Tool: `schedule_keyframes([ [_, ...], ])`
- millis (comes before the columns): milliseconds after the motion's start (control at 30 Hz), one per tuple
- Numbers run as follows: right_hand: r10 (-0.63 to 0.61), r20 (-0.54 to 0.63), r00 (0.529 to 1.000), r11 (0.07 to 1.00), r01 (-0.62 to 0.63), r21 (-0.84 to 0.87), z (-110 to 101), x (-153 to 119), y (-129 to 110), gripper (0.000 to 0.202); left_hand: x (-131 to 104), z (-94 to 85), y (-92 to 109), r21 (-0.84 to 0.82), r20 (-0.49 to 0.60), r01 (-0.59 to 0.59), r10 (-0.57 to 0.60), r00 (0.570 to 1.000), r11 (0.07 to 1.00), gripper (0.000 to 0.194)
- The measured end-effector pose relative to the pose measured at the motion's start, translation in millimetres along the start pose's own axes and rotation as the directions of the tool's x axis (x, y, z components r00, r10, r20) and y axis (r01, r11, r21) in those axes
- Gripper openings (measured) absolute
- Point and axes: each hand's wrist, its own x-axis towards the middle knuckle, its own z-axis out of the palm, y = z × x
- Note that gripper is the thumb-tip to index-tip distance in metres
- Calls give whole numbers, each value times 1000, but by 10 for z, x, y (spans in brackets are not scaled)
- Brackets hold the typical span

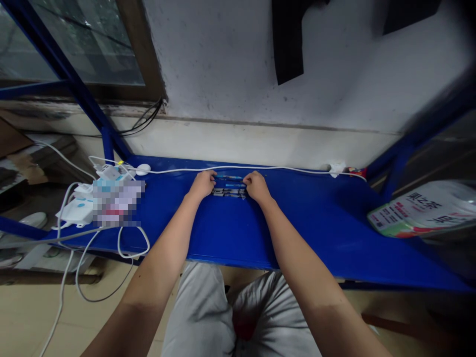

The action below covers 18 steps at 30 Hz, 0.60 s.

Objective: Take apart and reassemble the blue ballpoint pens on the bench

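Several pens lie side by side across the blue shelf, between my two hands. The farthest is a blue pen [227,177]; my left hand [203,184] closes its fingertips at the left end, and my right hand [258,186] pinches the right end. Just nearer to me is another blue pen [235,185], partly hidden by the fingers. Closest to me is a row of black-and-clear pens [226,192], lined up parallel and touching or nearly so. Their exact tips are too small to make out.
A white cable [230,168] runs along the back of the blue shelf [230,233]. On the left are white power strips [80,206] with looping cords beside a blurred-out patch. A large labelled bottle [427,208] lies at the right. Blue metal posts [107,144] frame the shelf.
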Motion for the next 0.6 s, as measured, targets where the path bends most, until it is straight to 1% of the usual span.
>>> schedule_keyframes([
  [67, 15, -19, 1000, 999, -14, 42, 0, 0, 5, 23, 20, -14, 21, -130, -91, 41, -53, 994, 991, 26],
  [133, 20, -36, 999, 997, -17, 78, -2, -4, -1, 22, 26, -20, 79, -321, -164, 69, -127, 978, 945, 18],
  [167, 21, -41, 999, 996, -17, 92, -4, -9, -9, 22, 21, -19, 116, -434, -172, 86, -177, 969, 897, 15],
  [200, 22, -44, 999, 994, -17, 104, -7, -14, -19, 23, 10, -17, 155, -550, -160, 110, -234, 959, 828, 11],
  [233, 23, -45, 999, 993, -18, 114, -10, -19, -32, 23, -8, -14, 193, -655, -133, 136, -291, 947, 744, 9],
  [300, 26, -42, 999, 991, -20, 130, -17, -31, -61, 22, -54, -8, 261, -795, -67, 166, -355, 932, 584, 10],
  [333, 26, -39, 999, 990, -21, 138, -21, -36, -75, 22, -78, -7, 289, -833, -42, 171, -369, 929, 526, 11],
  [400, 33, -38, 999, 988, -27, 152, -27, -44, -97, 21, -120, -10, 332, -870, -18, 175, -385, 923, 460, 12],
  [600, 65, -33, 997, 987, -59, 148, -37, -59, -123, 21, -160, -33, 404, -894, 8, 201, -435, 901, 401, 14],
])
